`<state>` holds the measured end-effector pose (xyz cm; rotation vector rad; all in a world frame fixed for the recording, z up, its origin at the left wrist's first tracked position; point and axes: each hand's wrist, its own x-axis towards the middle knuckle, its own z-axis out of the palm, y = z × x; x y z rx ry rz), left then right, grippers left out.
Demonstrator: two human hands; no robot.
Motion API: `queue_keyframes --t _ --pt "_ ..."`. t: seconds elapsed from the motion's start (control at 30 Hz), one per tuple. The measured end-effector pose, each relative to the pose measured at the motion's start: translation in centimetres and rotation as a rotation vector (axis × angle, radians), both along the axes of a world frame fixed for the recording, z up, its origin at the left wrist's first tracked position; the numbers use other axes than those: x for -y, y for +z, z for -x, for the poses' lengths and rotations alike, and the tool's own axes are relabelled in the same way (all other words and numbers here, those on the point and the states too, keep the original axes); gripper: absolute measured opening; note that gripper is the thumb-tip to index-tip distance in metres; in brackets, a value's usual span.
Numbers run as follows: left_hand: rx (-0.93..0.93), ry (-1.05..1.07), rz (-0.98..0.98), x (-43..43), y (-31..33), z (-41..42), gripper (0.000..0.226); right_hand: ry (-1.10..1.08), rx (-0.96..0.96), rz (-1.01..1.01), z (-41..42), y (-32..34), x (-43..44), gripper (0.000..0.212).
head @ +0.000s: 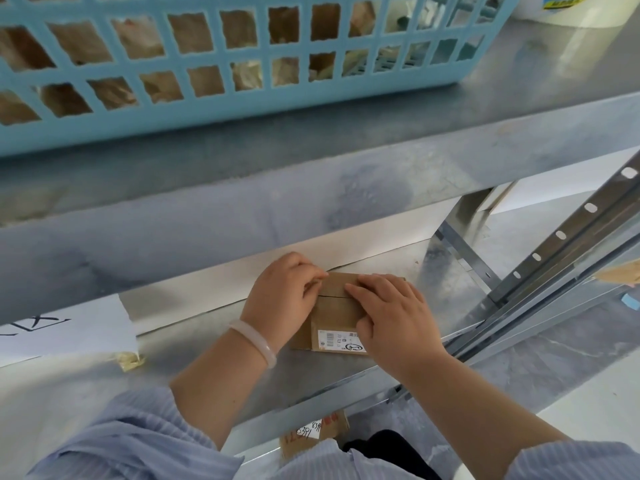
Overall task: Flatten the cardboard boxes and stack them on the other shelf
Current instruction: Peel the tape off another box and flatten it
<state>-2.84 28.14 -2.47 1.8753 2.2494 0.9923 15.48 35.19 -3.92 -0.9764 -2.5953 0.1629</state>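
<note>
A small brown cardboard box (335, 311) with a white printed label on its near side sits on the lower metal shelf (194, 344). My left hand (284, 299) grips the box's left side, fingers curled over its top edge. My right hand (394, 317) lies over the right part of the top, fingertips at the flap seam, thumb down the near face. Up on the shelf above stands a light blue plastic basket (242, 74), and more brown cardboard shows through its grid.
A thick grey shelf beam (311, 188) crosses the view just above my hands. White paper (62, 330) with black marks lies at the left. A perforated metal upright (561, 233) rises on the right. Another cardboard piece (311, 434) lies below the shelf.
</note>
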Motion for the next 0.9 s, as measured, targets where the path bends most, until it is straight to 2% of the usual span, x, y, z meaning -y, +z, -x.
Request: queue_keyframes --t 0.07,0.23,0.33,0.43,0.5,0.53,0.63,0.73,0.8,0.9 --pt "0.004 -0.039 0.0 0.1 0.1 -0.3 0.02 0.003 -0.008 -0.008 0.0 -0.2 0.0 0.046" --pt "0.277 0.149 0.02 -0.1 -0.3 -0.2 0.024 0.007 -0.003 -0.02 -0.1 -0.5 0.1 0.046" --pt "0.466 0.248 0.198 -0.5 -0.7 0.4 0.033 0.005 -0.006 -0.024 -0.2 -0.6 0.0 0.046" --pt "0.647 0.231 0.278 -0.5 -0.6 1.0 0.015 0.012 -0.013 -0.03 -0.2 -0.5 0.0 0.046" --pt "0.769 0.201 0.239 -0.3 -0.4 1.4 0.038 0.014 -0.012 -0.024 -0.2 -0.5 -0.1 0.046" --pt "0.809 0.199 0.238 -0.3 -0.3 1.6 0.042 0.014 -0.007 -0.02 -0.2 -0.5 -0.1 0.046" --pt "0.784 0.178 0.31 -0.9 0.0 1.8 0.017 0.011 0.01 -0.019 -0.2 -0.5 -0.1 0.047" --pt "0.758 0.191 0.426 -1.6 0.2 1.8 0.028 0.014 0.022 -0.03 -0.2 -0.5 -0.1 0.046" --pt "0.654 0.199 0.457 -1.8 0.6 1.9 0.034 0.016 0.02 -0.032 -0.2 -0.5 -0.1 0.046" --pt "0.495 0.167 0.48 -1.9 0.8 2.4 0.024 0.028 0.02 -0.032 -0.3 -0.6 -0.1 0.046"
